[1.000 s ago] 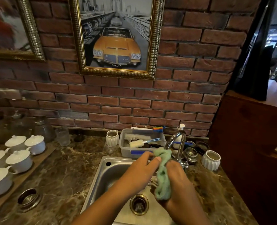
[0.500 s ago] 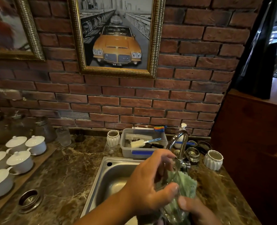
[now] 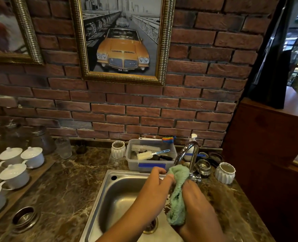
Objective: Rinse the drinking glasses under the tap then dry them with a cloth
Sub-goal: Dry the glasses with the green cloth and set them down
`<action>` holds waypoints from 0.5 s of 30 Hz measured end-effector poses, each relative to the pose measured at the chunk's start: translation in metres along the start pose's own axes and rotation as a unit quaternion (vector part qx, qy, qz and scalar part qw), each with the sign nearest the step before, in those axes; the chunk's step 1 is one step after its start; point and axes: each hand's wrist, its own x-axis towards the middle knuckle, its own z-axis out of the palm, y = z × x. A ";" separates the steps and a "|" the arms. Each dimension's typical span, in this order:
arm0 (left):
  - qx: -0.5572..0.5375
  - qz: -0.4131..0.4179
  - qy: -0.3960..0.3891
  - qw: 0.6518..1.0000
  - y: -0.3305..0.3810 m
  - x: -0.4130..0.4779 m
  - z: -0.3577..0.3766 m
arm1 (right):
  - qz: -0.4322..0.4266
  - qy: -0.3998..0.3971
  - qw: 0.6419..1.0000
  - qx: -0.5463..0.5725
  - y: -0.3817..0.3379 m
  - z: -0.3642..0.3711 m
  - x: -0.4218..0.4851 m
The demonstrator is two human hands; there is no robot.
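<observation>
The fingers (image 3: 159, 171) of my left hand (image 3: 150, 194) are curling in, thumb tip pressing into the top fold of the green cloth (image 3: 177, 201). My right hand (image 3: 198, 209) is wrapping round that cloth from the other side, fingers clamped on it. Both hands are working together over the sink (image 3: 109, 194), just in front of the tap (image 3: 188, 152). I'm not seeing any water coming from it.

The drinking glass is hiding somewhere inside this bundle, I'm judging. I cannot actually make it out between my palms.

So I'm calling this the drying step, rinse behind me for this one. Next I'm thinking a twist: one hand bracing, the other turning the cloth round the wall and pushing a fold down inside. It needs a firm grip, because wet glass over steel could slip.

Looking outward, a plastic tub (image 3: 136, 165) of brushes is sitting behind the sink, and a white ribbed cup (image 3: 225, 172) is standing right of the tap. Far left, a frosted tumbler (image 3: 63, 147) is waiting by the wall on the marble counter (image 3: 66, 186).
</observation>
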 end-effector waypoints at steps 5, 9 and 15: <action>-0.039 0.034 0.044 0.998 0.003 -0.011 0.001 | 0.074 0.001 0.994 0.081 -0.013 0.000 0.005; -0.012 0.175 0.045 0.984 0.010 -0.026 -0.006 | 0.083 -0.091 0.952 0.279 -0.011 -0.017 0.005; 0.027 0.244 -0.063 0.967 0.010 -0.025 -0.016 | 0.149 -0.217 0.734 0.626 -0.001 -0.032 0.002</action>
